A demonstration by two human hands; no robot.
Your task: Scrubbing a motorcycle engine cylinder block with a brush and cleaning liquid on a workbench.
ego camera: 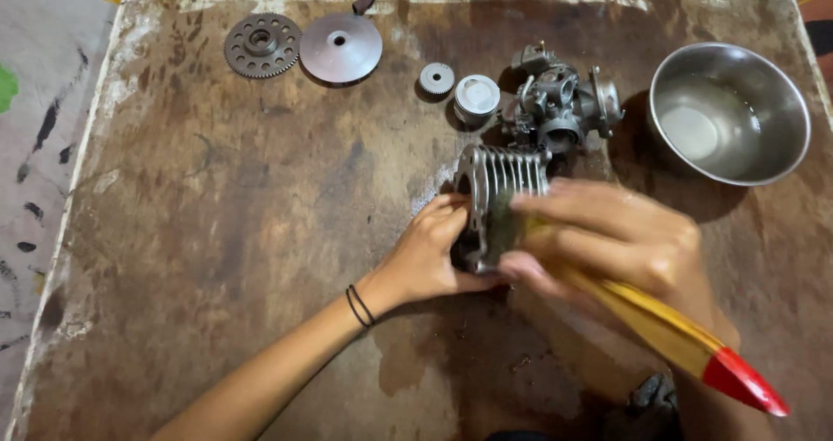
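- finned metal cylinder point(501, 200) sits mid-table, left hand point(431, 254) wrapped around its near end
- right hand point(607, 237) is blurry, fingers closed on a yellow, red-tipped brush handle point(668, 337); bristle end hidden against the fins
- behind: one carburetor point(560, 103), one piston point(476, 97)
- one steel bowl point(729, 113), two toothed gears, one smooth disc point(340, 48)

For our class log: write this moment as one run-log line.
left hand: steadies finned cylinder | right hand: holds yellow-red brush handle | table: gear, disc, carburetor, bowl
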